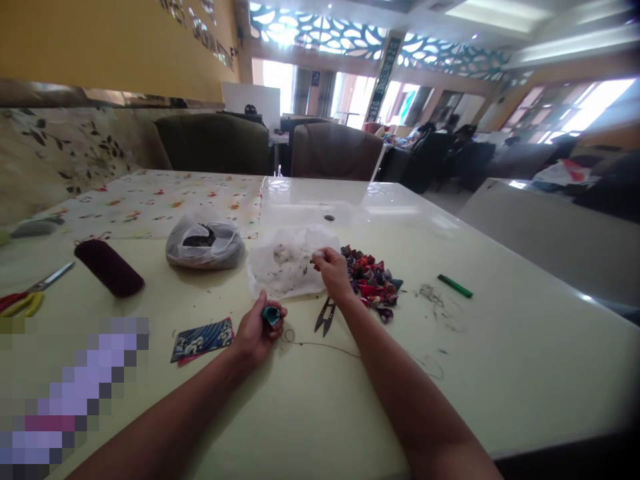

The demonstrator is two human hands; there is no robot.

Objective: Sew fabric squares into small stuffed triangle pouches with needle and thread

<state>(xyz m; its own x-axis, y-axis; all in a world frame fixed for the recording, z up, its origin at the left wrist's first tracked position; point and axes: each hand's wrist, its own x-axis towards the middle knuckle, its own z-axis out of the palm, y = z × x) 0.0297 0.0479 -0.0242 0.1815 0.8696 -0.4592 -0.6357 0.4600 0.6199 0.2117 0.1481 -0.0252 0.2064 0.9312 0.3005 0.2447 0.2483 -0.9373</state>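
Note:
In my left hand point(260, 328) is a small teal fabric pouch point(271, 315), its open mouth facing up between thumb and fingers. A thread point(320, 344) trails from near that hand across the table to the right. My right hand point(330, 268) pinches a white tuft of stuffing point(317, 255) above a white plastic sheet point(260, 270). More stuffing point(283, 253) and dark specks lie on the sheet. Just below my right wrist rest thread snips point(325, 317). Beside that wrist is a heap of small patterned fabric pieces point(373, 277).
Left of my hands lie patterned fabric pieces point(203, 339), a maroon thread cone point(110, 268) and scissors point(37, 291). A plastic bag point(205, 243) with dark contents stands behind. To the right are a green cutter point(455, 286) and loose threads point(434, 297). Chairs point(335, 150) line the far edge.

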